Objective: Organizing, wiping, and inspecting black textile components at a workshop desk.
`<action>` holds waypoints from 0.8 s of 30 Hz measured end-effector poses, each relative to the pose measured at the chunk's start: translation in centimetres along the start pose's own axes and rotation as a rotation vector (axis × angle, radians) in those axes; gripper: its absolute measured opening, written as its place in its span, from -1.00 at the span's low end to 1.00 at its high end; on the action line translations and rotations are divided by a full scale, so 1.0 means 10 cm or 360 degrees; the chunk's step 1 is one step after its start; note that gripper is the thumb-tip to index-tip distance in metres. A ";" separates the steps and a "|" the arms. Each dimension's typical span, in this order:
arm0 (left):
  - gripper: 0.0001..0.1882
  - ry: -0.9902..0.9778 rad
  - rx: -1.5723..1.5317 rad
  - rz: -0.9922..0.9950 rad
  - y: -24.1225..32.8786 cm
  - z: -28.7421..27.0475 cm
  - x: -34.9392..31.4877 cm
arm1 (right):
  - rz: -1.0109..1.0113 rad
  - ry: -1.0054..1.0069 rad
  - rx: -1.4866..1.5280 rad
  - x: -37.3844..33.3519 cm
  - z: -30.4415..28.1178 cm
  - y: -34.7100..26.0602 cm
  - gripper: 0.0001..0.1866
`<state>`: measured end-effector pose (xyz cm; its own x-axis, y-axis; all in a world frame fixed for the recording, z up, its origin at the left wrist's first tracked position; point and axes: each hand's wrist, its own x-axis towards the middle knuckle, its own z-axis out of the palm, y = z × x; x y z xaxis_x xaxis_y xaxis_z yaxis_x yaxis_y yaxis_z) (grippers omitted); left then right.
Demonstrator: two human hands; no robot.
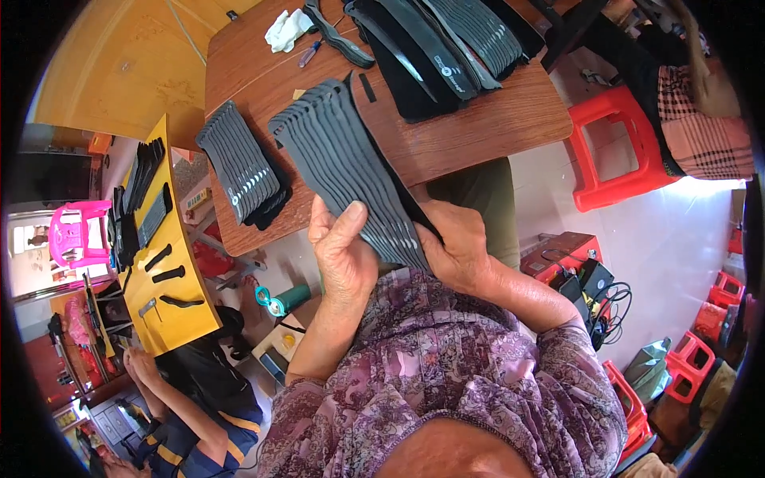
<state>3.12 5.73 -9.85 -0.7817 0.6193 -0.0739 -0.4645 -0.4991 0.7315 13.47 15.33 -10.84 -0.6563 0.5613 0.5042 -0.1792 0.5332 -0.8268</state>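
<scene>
Both my hands hold a thick stack of grey fabric strips (pixel 335 155), fanned so that their long edges show in rows, with black fabric along one side. My left hand (pixel 343 243) grips its near left edge, thumb on top. At the near right corner, my right hand (pixel 458 243) is closed around the stack, its fingertips partly hidden. The far end of the stack lies over the brown wooden table (pixel 478 139). Left of it on the table rests a second stack of grey strips (pixel 239 159) with black undersides.
More grey and black strips (pixel 430 56) lie at the table's far side, near a screwdriver (pixel 309 54) and white cloth (pixel 287 30). At left, a person works by a yellow board (pixel 171 295) holding black strips. A red stool (pixel 613 147) stands right; a green bottle (pixel 288 301) is below left.
</scene>
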 end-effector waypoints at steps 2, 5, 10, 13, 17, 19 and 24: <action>-0.62 0.0022 0.0056 0.0050 -0.03 -0.02 0.03 | -0.0266 -0.0101 -0.0163 0.01 -0.02 -0.05 -0.81; -0.52 -0.0042 -0.0001 0.0003 -0.03 -0.07 0.06 | -0.0563 -0.0143 -0.0344 0.04 -0.02 -0.21 -0.70; -0.31 -0.0425 -0.0469 -0.0109 -0.12 -0.29 0.17 | -0.0802 -0.0296 -0.0552 0.00 0.05 -0.28 -0.65; -0.30 -0.0699 -0.0631 -0.0094 -0.13 -0.29 0.17 | -0.0773 -0.0298 -0.0538 0.01 0.07 -0.27 -0.69; -0.35 -0.0110 -0.0078 0.0014 -0.13 -0.13 0.13 | -0.0559 -0.0266 -0.0336 0.01 0.09 -0.23 -0.66; -0.39 -0.0232 -0.0103 -0.0041 -0.11 -0.16 0.15 | -0.0439 -0.0276 -0.0331 0.03 0.09 -0.19 -0.74; -0.55 -0.0114 -0.0046 -0.0017 -0.03 -0.03 0.10 | -0.0159 -0.0227 -0.0273 0.07 0.11 -0.07 -0.80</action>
<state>2.36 6.28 -10.31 -0.7453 0.6659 -0.0321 -0.4853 -0.5088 0.7111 12.31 14.63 -10.21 -0.7406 0.4121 0.5308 -0.1289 0.6881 -0.7140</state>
